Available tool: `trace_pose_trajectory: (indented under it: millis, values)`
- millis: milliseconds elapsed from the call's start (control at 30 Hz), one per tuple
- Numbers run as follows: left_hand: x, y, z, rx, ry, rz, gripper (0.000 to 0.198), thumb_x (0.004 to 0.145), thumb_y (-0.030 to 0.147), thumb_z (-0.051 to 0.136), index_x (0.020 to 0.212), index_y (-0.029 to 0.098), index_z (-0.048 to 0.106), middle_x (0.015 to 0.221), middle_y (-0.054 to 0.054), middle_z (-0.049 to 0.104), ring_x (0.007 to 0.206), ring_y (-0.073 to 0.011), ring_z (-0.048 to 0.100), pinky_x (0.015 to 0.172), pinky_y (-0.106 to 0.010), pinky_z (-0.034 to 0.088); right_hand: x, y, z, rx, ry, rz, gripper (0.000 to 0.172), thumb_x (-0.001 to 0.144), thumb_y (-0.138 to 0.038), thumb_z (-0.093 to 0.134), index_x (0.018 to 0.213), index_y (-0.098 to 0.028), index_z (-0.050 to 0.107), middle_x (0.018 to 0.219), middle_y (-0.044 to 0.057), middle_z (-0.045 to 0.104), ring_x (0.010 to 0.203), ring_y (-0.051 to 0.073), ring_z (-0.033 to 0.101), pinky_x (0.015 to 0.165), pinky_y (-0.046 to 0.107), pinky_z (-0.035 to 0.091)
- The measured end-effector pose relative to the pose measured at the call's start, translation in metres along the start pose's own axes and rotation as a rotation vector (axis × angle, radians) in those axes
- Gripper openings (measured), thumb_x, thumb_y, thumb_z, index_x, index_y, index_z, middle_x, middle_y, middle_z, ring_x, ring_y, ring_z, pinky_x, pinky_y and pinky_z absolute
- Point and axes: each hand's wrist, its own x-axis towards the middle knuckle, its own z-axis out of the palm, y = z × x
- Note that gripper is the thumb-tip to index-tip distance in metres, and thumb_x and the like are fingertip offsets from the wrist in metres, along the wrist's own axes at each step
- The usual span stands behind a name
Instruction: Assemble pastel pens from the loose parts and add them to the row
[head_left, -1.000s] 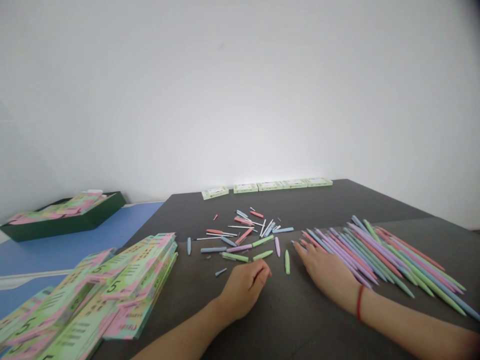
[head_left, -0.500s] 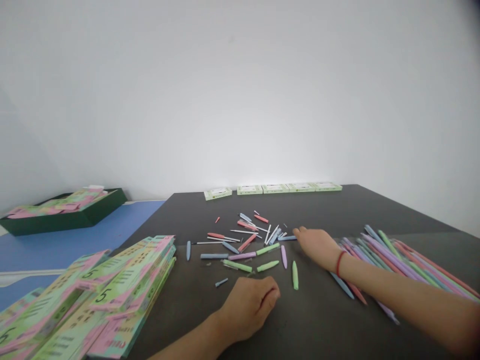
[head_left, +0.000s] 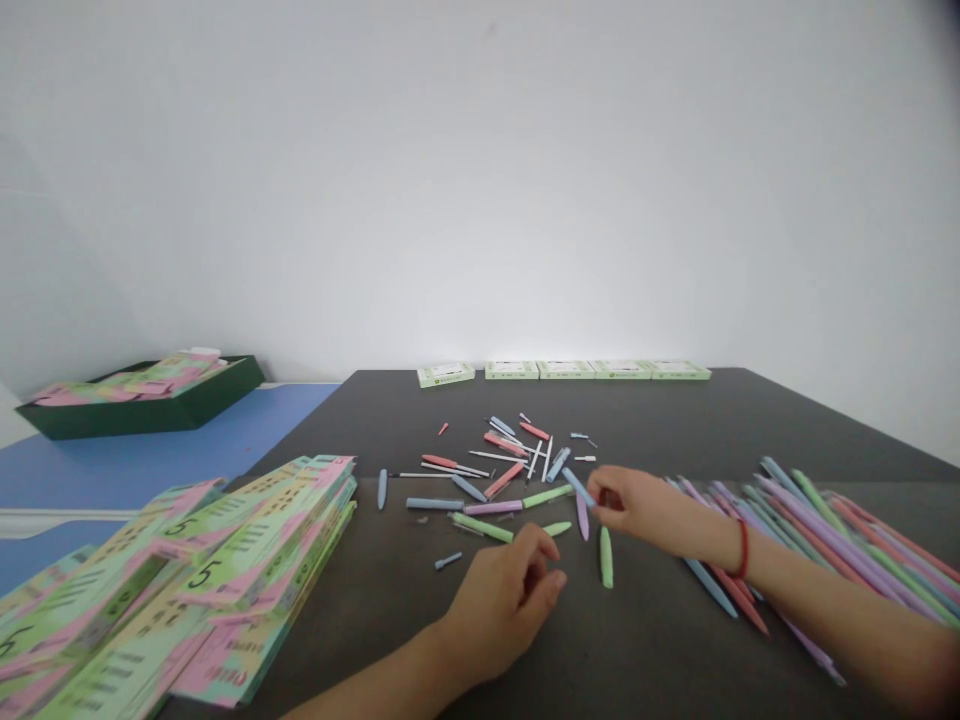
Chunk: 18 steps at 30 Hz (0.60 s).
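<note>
Between the thumb and fingers of my right hand (head_left: 619,497) is a blue pen barrel (head_left: 577,485), raised slightly with its free end pointing up and left. My left hand (head_left: 504,596) hovers nearer to me, its fingers curled and thumb apart, with nothing visible in it. Just beyond it lie a green pen barrel (head_left: 484,527) and a small blue pen part (head_left: 448,561). A purple barrel piece (head_left: 583,517) and a green barrel piece (head_left: 606,558) rest between my hands. Farther out are scattered white refills (head_left: 497,456) and red barrel pieces (head_left: 504,481).
Stacked pastel boxes (head_left: 247,560) stand at the left of the black table (head_left: 390,420). Many coloured pens (head_left: 832,530) lie in a bundle under and beside my right forearm. Several pale green boxes (head_left: 566,370) line the back edge. A dark green tray (head_left: 150,415) sits on the blue surface at left.
My right hand has picked up the blue barrel and drawn it back toward me. The fingers of my left hand have loosened from a closed curl. The view has shifted a little.
</note>
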Motion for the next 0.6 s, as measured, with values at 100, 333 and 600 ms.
trace_pose_trajectory:
  millis: [100,333,600]
  values:
    - [0.002,-0.004,0.002,-0.267,0.121,-0.050,0.031,0.082,0.023,0.056,0.111,0.020,0.045,0.067,0.007,0.046,0.057,-0.0114,0.044,0.054,-0.021,0.034,-0.018,-0.027,0.011,0.227,-0.056,-0.130,0.009,0.084,-0.021,0.051,0.078,-0.018,0.057,0.071,-0.004,0.062,0.063,0.010,0.057,0.053,0.017,0.040]
    - [-0.005,0.008,-0.005,-0.180,0.157,0.123,0.011,0.083,0.026,0.061,0.090,0.021,0.068,0.072,0.001,0.058,0.062,-0.0122,0.050,0.061,-0.022,0.037,-0.038,-0.066,0.030,0.488,0.109,-0.215,0.021,0.070,-0.003,0.049,0.083,-0.018,0.055,0.075,-0.001,0.058,0.066,0.013,0.051,0.060,0.023,0.037]
    - [-0.007,0.017,-0.008,-0.178,0.193,0.112,0.011,0.081,0.027,0.063,0.087,0.021,0.071,0.067,0.000,0.058,0.059,-0.0118,0.050,0.057,-0.022,0.039,-0.037,-0.057,0.029,0.618,0.105,-0.185,0.012,0.080,-0.010,0.053,0.086,-0.020,0.058,0.080,0.000,0.062,0.072,0.015,0.055,0.066,0.025,0.040]
